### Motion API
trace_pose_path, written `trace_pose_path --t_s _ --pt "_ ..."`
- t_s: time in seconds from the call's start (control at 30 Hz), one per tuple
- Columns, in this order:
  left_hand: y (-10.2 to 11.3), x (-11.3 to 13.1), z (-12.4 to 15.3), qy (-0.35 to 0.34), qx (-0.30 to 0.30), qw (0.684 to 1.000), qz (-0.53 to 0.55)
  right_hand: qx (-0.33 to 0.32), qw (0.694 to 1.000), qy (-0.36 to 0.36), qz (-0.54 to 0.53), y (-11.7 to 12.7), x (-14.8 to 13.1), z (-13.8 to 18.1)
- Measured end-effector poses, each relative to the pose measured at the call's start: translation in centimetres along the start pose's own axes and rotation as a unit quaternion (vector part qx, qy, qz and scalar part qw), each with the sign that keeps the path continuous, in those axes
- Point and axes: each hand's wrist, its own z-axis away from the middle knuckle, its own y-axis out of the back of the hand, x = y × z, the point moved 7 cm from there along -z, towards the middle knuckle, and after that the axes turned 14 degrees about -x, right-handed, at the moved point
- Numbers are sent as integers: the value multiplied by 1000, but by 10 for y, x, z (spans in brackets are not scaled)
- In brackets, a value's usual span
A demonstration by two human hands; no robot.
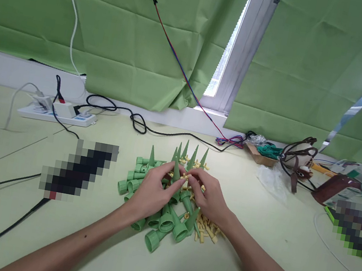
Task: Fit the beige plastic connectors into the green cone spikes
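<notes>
My left hand (156,189) is closed around a green pointed cone (176,170), whose tip sticks up between thumb and fingers. My right hand (209,195) pinches a small yellow plastic piece (185,177) right beside the cone, where the fingertips of both hands meet. Whether cone and piece are joined I cannot tell. Beneath and around the hands lies a heap of green plastic cones with ribbed round sockets (166,222). Several cones (192,157) point upward behind the fingers. Loose yellow pieces (209,230) are heaped below my right hand, partly covered by it.
A white power strip (58,116) with plugs sits at the back left; a black cable (174,133) runs along the wall. To the left lies a blurred dark object (80,171) with a cord. A plastic bag (273,180), a brown bottle (332,189) and a blurred green-edged device (356,232) occupy the right.
</notes>
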Motion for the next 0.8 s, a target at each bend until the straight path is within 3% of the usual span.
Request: trace_pose_path --t_s 0.47,0.8 --pt "-4 3 2 -6 -7 999 -43 8 997 -42 62 -2 14 -1" --pt "-1 -2 0 -2 0 1000 14 -9 999 -27 -20 -2 7 1"
